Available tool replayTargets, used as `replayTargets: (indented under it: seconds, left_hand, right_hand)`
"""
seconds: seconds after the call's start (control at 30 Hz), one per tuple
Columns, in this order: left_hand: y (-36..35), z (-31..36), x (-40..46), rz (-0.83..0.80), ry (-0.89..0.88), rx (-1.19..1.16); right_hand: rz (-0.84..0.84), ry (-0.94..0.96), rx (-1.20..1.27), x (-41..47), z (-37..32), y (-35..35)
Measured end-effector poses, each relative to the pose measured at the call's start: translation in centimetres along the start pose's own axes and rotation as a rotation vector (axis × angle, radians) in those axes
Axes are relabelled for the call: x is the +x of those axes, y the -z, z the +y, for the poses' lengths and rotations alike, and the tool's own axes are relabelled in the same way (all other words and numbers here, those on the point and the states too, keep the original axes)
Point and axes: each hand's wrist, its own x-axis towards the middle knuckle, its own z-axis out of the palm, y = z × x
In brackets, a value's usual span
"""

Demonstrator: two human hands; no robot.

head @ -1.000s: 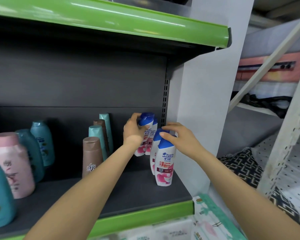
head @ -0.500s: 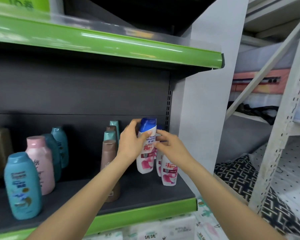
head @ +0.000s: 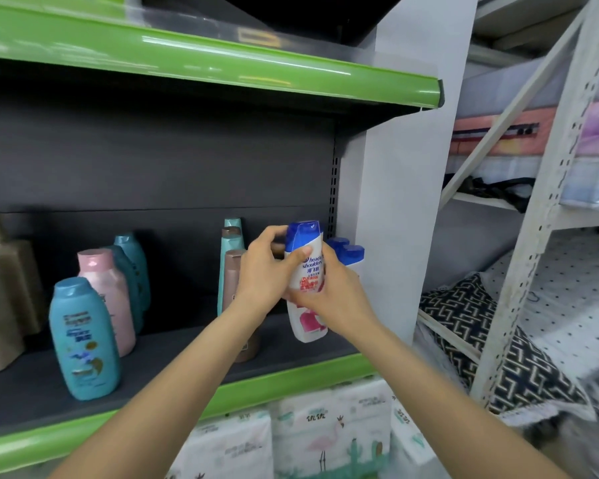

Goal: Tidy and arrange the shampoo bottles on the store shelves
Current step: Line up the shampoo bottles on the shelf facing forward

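In the head view, a white shampoo bottle [head: 306, 281] with a blue cap is held upright in front of the dark shelf [head: 173, 354], near its right end. Its base appears to be raised slightly above the shelf surface, although contact cannot be ruled out from this angle. The upper part of the bottle, just below the cap, is gripped by the left hand [head: 267, 271], with the thumb laid across the label and the fingers curled round the back. The lower middle of the bottle is wrapped by the right hand [head: 329, 292] from the right side. Both hands are thus closed round the same bottle.

The long axis of the bottle is kept close to vertical, with the cap tilted a little to the left. Just behind and to the right of the held bottle, two blue caps [head: 346, 252] of matching bottles are seen, close to the white side panel [head: 395, 202]. That row lies beyond the right hand, so the right hand is judged the nearer one for setting the bottle in line with them.

To the left of the held bottle, brown and teal bottles [head: 232, 271] are stood in a file. Well to the left of it, a teal bottle [head: 83, 340] and a pink bottle [head: 108, 299] are placed.
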Motion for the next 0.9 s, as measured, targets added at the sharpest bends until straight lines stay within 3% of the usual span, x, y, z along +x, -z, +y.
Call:
replayTargets:
  seconds: [0.13, 0.2, 0.3, 0.43, 0.7, 0.9]
  left_hand:
    - [1.2, -0.2, -1.3, -0.172, 0.074, -0.164]
    - [2.0, -0.5, -2.2, -0.286, 0.131, -0.282]
    - [3.0, -1.6, -3.4, -0.395, 0.136, -0.236]
    - [3.3, -2.6, -4.5, -0.482, 0.161, -0.142]
    - [4.0, -3.3, -5.2, -0.367, 0.061, 0.01]
    - [4.7, -3.6, -6.1, -0.238, -0.086, 0.333]
  right_hand:
    - [-0.02, -0.057, 0.042, -0.7, -0.1, 0.3]
    - [-0.05, -0.12, 0.195, -1.1, -0.2, 0.7]
    - [-0.056, -0.247, 0.472, -1.5, -0.7, 1.0]
    - [-0.035, -0.258, 0.59, -1.6, -1.3, 0.7]
    - [-0.108, -0.283, 0.663, -2.1, -1.8, -0.2]
    - [0.004, -0.321, 0.794, -2.1, -2.5, -0.1]
